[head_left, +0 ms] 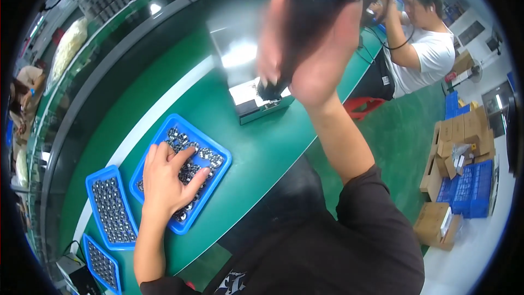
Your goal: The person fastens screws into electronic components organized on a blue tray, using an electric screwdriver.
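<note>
My left hand (166, 177) reaches over a blue tray (214, 188) of small black-and-silver metal parts (190, 170). Its thumb and fingers are apart, with the fingertips among the parts and nothing visibly held. High on the right, my right hand (322, 68), blurred by motion, wraps round a black electric screwdriver (314, 8) with a pale label on its body. The tool's narrow end points down to a small metal fixture (262, 110) on the green bench. Blur hides whether tip and fixture touch.
Two more blue trays (113, 207) (102, 262) of similar parts stand at the left on the green bench (256, 155). A shiny metal plate (232, 41) rises behind the fixture. A person in a white shirt (431, 49) works at the right. Cartons (461, 131) and blue crates (472, 188) lie beyond.
</note>
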`<state>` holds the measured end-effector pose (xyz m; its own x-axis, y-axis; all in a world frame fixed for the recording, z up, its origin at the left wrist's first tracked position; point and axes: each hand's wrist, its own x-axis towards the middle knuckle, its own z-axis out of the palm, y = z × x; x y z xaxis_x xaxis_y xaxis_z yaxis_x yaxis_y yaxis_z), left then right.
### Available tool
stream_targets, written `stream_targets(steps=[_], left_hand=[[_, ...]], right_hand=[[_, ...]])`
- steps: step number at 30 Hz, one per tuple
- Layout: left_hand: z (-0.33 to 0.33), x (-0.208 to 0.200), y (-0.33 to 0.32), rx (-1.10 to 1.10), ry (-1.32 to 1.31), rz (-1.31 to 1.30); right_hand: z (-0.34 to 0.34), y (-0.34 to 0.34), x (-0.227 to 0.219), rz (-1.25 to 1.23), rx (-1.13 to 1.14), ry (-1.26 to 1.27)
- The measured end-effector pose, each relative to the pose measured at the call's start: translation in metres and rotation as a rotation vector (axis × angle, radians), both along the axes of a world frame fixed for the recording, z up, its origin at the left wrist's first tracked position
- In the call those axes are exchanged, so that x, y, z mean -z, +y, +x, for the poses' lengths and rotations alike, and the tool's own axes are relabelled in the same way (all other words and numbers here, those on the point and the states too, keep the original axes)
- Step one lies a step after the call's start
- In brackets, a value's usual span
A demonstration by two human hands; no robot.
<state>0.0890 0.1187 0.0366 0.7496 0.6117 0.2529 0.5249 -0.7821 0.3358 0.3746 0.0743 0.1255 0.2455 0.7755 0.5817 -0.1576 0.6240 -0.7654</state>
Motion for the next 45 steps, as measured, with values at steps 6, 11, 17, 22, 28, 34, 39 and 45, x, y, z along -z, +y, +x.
stream_targets(steps=[6, 11, 17, 22, 28, 34, 39, 45], left_hand=[[0.002, -0.001, -0.003, -0.022, -0.006, -0.039], [0.0, -0.002, 0.001, -0.023, 0.007, -0.075], [-0.011, -0.001, 0.006, -0.063, 0.002, -0.088], [-0.008, -0.004, 0.007, -0.037, 0.018, -0.128], [-0.014, -0.002, 0.012, -0.074, -0.029, -0.208], [-0.015, 0.0, 0.015, -0.092, -0.057, -0.258], [-0.013, 0.001, 0.018, -0.088, -0.062, -0.276], [-0.012, 0.001, 0.019, -0.086, -0.051, -0.266]], right_hand=[[0.016, 0.02, 0.017, -0.071, 0.203, -0.066], [0.022, 0.018, 0.032, -0.13, 0.057, -0.054], [-0.018, 0.001, 0.018, -0.167, -0.262, -0.014], [-0.083, 0.022, 0.026, -0.077, -0.452, 0.195], [-0.115, 0.047, 0.064, -0.214, -0.395, -0.095], [-0.118, 0.05, 0.07, -0.274, -0.349, -0.071], [-0.121, 0.053, 0.073, -0.281, -0.346, -0.09], [-0.118, 0.054, 0.081, -0.311, -0.351, -0.054]])
